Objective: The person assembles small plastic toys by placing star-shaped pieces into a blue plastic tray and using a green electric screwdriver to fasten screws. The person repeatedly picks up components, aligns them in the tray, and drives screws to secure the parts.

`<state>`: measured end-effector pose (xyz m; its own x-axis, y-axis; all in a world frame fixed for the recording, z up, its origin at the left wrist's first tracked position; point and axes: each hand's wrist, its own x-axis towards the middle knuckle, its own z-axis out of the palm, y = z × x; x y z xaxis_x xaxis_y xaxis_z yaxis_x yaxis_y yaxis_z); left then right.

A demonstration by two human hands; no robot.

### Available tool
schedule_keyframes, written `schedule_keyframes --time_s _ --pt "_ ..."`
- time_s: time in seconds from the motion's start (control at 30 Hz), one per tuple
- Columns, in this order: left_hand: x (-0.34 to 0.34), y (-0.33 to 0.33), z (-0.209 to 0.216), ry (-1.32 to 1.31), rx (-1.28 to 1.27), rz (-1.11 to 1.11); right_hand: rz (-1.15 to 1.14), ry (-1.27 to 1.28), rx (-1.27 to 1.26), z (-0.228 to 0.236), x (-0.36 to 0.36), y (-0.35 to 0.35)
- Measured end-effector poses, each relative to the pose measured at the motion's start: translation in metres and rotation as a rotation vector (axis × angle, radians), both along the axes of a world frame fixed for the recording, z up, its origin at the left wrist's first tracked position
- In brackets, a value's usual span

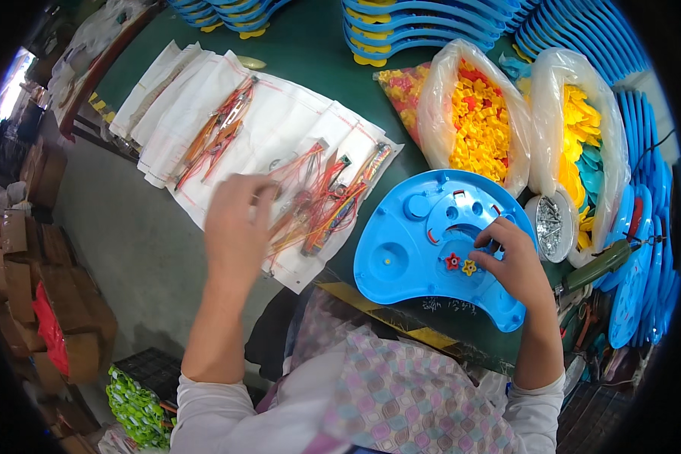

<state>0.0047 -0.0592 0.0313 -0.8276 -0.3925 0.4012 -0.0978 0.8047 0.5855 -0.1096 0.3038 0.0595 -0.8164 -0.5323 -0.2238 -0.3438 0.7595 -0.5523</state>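
A blue moulded plastic panel (386, 227), rounded with a curved near edge, lies in front of me on the table. My right hand (511, 257) is over its right half, thumb and fingers curled toward each other; whatever is between the tips cannot be made out. Close by the thumb, a small red star-shaped piece (452, 262) and a yellow star-shaped piece (469, 268) sit in the panel's round recess. My left hand (238, 212), somewhat blurred, hovers above the white sheets, fingers apart and nothing visible in them. Beside it lies a bundle of coloured wires (318, 193) with small electronic parts.
Overlapping white sheets (268, 106) hold a second wire bundle (218, 129). Open plastic bags hold small yellow and red pieces (478, 125) and yellow and teal pieces (579, 129). A tin of screws (550, 227) and a green power screwdriver (601, 266) are at right. Blue panels (424, 26) are stacked behind.
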Motion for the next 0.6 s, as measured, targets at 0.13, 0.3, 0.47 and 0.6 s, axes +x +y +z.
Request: schedule_keyframes --time_s 0.13,0.3,0.47,0.6 --pt "0.0 -0.047 -0.008 -0.269 -0.249 0.015 0.053 0.101 -0.115 0.0 0.007 -0.013" --pt "-0.009 -0.061 -0.013 -0.187 -0.198 -0.003 0.14 0.195 -0.125 -0.001 0.011 -0.025" --pt "-0.014 -0.055 0.017 0.242 0.672 -0.211 0.111 0.165 -0.198 0.002 0.017 -0.024" --pt "-0.006 -0.073 0.042 0.504 1.218 -0.454 0.105 0.183 -0.235 0.001 0.022 -0.016"
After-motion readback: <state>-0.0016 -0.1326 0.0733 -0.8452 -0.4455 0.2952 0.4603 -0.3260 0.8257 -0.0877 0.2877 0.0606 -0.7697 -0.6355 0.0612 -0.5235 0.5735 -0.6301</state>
